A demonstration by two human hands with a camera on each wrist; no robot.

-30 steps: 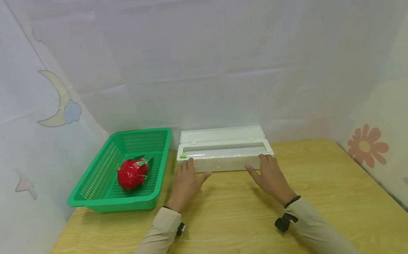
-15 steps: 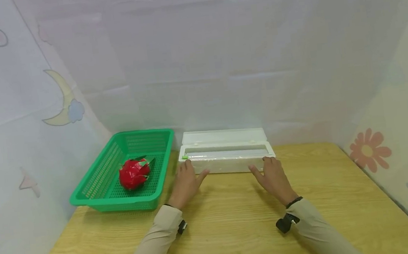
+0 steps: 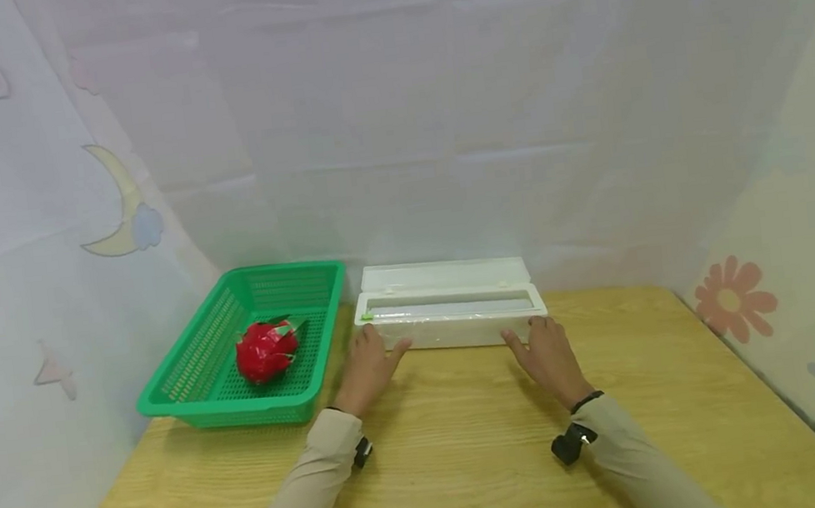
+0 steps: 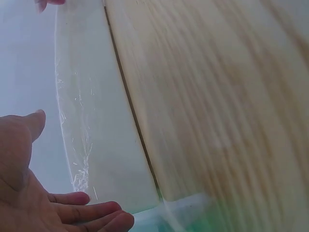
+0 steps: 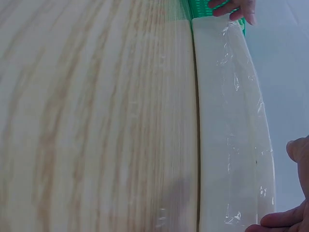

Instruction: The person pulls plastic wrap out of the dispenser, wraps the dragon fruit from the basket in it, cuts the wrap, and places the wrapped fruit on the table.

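A white cling film dispenser box stands at the back of the table with its lid raised. Inside lies a pale roll, and a green slider sits at the left end. Clear, wrinkled cling film drapes along the front of the box in the wrist views. My left hand is at the box's front left corner, fingers loosely extended and thumb spread. My right hand mirrors it at the front right corner. Whether the fingertips touch the film or the box I cannot tell.
Left of the box stands a green plastic basket holding a red dragon fruit. A pale cloth backdrop rises just behind both. The wooden table stretches forward beneath the forearms.
Both hands have drawn slightly towards me and a little farther apart along the front of the box. The view has shifted slightly; the box and basket stay in place.
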